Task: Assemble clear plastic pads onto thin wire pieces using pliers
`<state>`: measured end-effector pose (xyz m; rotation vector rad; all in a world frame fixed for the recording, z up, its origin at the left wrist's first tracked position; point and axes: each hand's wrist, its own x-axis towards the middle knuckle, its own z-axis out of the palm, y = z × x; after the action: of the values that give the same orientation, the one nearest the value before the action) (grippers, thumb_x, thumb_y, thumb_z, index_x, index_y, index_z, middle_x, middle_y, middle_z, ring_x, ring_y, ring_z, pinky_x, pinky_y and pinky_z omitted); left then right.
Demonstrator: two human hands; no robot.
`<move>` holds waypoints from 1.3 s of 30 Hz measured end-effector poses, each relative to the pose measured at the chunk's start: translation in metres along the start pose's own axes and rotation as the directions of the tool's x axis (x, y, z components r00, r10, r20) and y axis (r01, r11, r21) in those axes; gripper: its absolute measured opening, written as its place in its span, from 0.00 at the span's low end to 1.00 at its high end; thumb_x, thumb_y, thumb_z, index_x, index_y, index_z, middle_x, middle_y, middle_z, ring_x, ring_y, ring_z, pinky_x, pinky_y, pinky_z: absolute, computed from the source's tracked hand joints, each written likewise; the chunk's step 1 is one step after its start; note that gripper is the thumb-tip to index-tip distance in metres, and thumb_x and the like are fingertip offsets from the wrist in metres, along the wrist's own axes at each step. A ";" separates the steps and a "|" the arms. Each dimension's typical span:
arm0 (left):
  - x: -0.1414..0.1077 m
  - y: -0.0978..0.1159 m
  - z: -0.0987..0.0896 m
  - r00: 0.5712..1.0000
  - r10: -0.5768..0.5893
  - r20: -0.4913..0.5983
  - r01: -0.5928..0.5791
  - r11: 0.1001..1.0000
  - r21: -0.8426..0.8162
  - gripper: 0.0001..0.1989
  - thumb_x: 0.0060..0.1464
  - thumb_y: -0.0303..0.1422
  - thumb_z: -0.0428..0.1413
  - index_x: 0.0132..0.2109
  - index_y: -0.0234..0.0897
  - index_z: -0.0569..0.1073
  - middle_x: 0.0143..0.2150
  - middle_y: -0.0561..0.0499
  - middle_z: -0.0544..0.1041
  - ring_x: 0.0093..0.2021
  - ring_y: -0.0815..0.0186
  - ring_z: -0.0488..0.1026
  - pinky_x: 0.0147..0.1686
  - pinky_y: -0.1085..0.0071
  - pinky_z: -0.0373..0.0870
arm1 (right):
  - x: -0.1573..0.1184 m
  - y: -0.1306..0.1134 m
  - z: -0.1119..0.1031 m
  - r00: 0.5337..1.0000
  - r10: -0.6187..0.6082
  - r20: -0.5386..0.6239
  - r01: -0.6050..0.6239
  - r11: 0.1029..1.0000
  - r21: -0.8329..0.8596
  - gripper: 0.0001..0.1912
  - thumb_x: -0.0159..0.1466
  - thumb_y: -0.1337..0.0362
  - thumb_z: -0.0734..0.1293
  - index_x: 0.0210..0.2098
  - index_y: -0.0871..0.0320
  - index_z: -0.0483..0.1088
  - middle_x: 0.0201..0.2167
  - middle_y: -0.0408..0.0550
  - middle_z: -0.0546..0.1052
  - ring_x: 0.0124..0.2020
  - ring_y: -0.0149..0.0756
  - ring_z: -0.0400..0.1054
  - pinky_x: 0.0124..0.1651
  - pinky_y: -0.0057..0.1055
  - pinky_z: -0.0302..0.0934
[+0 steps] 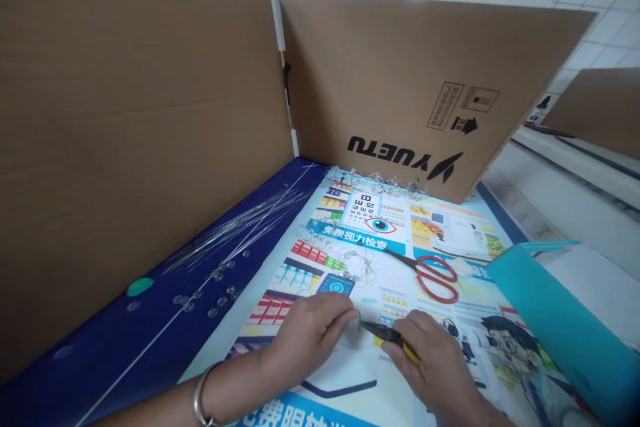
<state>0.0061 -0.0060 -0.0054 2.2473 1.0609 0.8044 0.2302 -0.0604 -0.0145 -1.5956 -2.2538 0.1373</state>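
Between the thumb and fingers of my left hand [316,325] is a thin piece of wire [359,321], which curves up past the fingertips. My right hand [436,361] is wrapped round pliers [380,330] with dark jaws and yellow handles. Their tip points left and meets the wire or lies very close to it. Just beyond my hands lies a bent wire piece with clear beads [356,263]. Red-handled scissors [436,279] rest on the printed sheet to the right of it, blades pointing left.
Long straight wires [240,230] and loose clear beads [220,275] lie on the blue surface at left, near a green oval piece [140,287]. Cardboard panels [400,80] stand at the left and back. Several beaded wire pieces [385,181] line the back panel's foot. A teal box [555,320] is at right.
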 end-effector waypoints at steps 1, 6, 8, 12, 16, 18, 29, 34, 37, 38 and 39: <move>0.000 0.000 0.000 1.000 -0.003 -0.002 0.003 1.000 -0.004 0.10 0.60 0.32 0.46 0.34 0.36 0.71 0.29 0.50 0.73 0.31 0.67 0.69 0.32 0.74 0.63 | 0.000 0.001 0.001 1.000 0.003 -0.002 -0.003 1.000 -0.003 0.09 0.63 0.55 0.60 0.34 0.54 0.66 0.31 0.45 0.68 0.34 0.35 0.62 0.35 0.30 0.55; -0.001 0.001 0.002 1.000 -0.016 -0.004 0.016 1.000 -0.018 0.10 0.60 0.32 0.46 0.35 0.37 0.71 0.30 0.50 0.74 0.31 0.67 0.69 0.32 0.73 0.63 | -0.002 0.002 0.003 1.000 -0.019 -0.010 0.019 1.000 -0.006 0.10 0.63 0.55 0.60 0.34 0.54 0.66 0.30 0.45 0.68 0.34 0.34 0.62 0.35 0.30 0.55; -0.001 0.001 0.003 1.000 -0.012 -0.010 0.012 1.000 -0.022 0.10 0.60 0.31 0.46 0.35 0.36 0.71 0.29 0.50 0.73 0.31 0.67 0.69 0.32 0.73 0.63 | -0.002 0.001 0.002 1.000 -0.015 -0.008 0.015 1.000 -0.004 0.10 0.63 0.55 0.60 0.34 0.54 0.66 0.30 0.45 0.68 0.33 0.34 0.62 0.34 0.30 0.54; 0.000 0.000 0.004 1.000 -0.015 -0.017 0.015 1.000 -0.015 0.10 0.60 0.31 0.46 0.34 0.36 0.70 0.29 0.51 0.73 0.31 0.67 0.69 0.32 0.74 0.61 | -0.002 -0.002 0.002 1.000 -0.002 0.015 0.002 1.000 -0.017 0.10 0.63 0.55 0.60 0.33 0.54 0.66 0.30 0.45 0.68 0.33 0.34 0.62 0.33 0.29 0.54; 0.002 -0.001 0.006 0.998 -0.055 0.015 0.055 0.998 -0.011 0.10 0.60 0.32 0.46 0.33 0.37 0.69 0.29 0.52 0.73 0.30 0.68 0.68 0.31 0.75 0.61 | -0.001 -0.001 -0.001 0.999 0.022 0.030 -0.020 0.998 -0.066 0.11 0.64 0.54 0.59 0.32 0.53 0.66 0.30 0.44 0.68 0.33 0.34 0.63 0.33 0.29 0.54; 0.004 -0.001 0.005 0.995 -0.077 0.061 0.078 0.997 -0.014 0.11 0.60 0.33 0.46 0.33 0.37 0.70 0.29 0.52 0.73 0.30 0.68 0.69 0.31 0.75 0.61 | 0.001 0.002 -0.005 0.996 0.055 0.064 -0.047 0.991 -0.121 0.11 0.64 0.54 0.59 0.31 0.53 0.66 0.30 0.44 0.69 0.32 0.34 0.64 0.32 0.29 0.53; 0.011 0.001 -0.014 0.984 -0.095 0.154 0.064 0.978 0.197 0.09 0.59 0.32 0.47 0.35 0.38 0.72 0.33 0.51 0.72 0.35 0.65 0.70 0.35 0.72 0.64 | 0.015 0.020 -0.036 0.953 0.237 0.189 -0.129 0.882 -0.454 0.15 0.64 0.52 0.55 0.34 0.53 0.67 0.31 0.48 0.71 0.34 0.41 0.67 0.29 0.30 0.50; 0.009 0.007 -0.013 0.965 -0.084 0.249 -0.003 0.944 0.331 0.08 0.58 0.30 0.48 0.35 0.38 0.72 0.35 0.50 0.71 0.35 0.64 0.69 0.35 0.71 0.64 | 0.011 0.016 -0.030 0.970 0.180 0.163 -0.091 0.893 -0.441 0.14 0.64 0.53 0.56 0.34 0.53 0.67 0.32 0.48 0.70 0.34 0.41 0.65 0.32 0.33 0.51; 0.007 0.005 -0.011 0.949 -0.028 0.313 -0.098 0.920 0.380 0.09 0.58 0.27 0.47 0.33 0.38 0.71 0.34 0.51 0.71 0.34 0.65 0.68 0.33 0.71 0.63 | 0.007 0.011 -0.023 0.983 0.120 0.142 -0.056 0.919 -0.389 0.11 0.63 0.53 0.58 0.34 0.52 0.66 0.32 0.47 0.69 0.34 0.39 0.64 0.34 0.33 0.51; 0.006 0.004 -0.010 0.943 -0.001 0.332 -0.137 0.910 0.392 0.09 0.58 0.26 0.47 0.33 0.38 0.71 0.33 0.51 0.71 0.34 0.64 0.68 0.33 0.70 0.63 | 0.006 0.009 -0.021 0.984 0.107 0.142 -0.046 0.924 -0.379 0.11 0.63 0.54 0.58 0.34 0.52 0.66 0.32 0.47 0.69 0.35 0.39 0.63 0.34 0.33 0.51; 0.005 0.003 -0.009 0.937 0.024 0.347 -0.172 0.900 0.401 0.08 0.57 0.25 0.48 0.34 0.38 0.71 0.33 0.51 0.71 0.34 0.64 0.68 0.34 0.69 0.63 | 0.006 0.007 -0.019 0.985 0.102 0.137 -0.043 0.925 -0.378 0.10 0.63 0.54 0.59 0.33 0.52 0.67 0.32 0.47 0.69 0.35 0.40 0.63 0.35 0.34 0.50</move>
<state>0.0041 -0.0017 0.0049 2.6993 1.0349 0.2116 0.2415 -0.0546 0.0028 -1.9205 -2.4512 -0.1674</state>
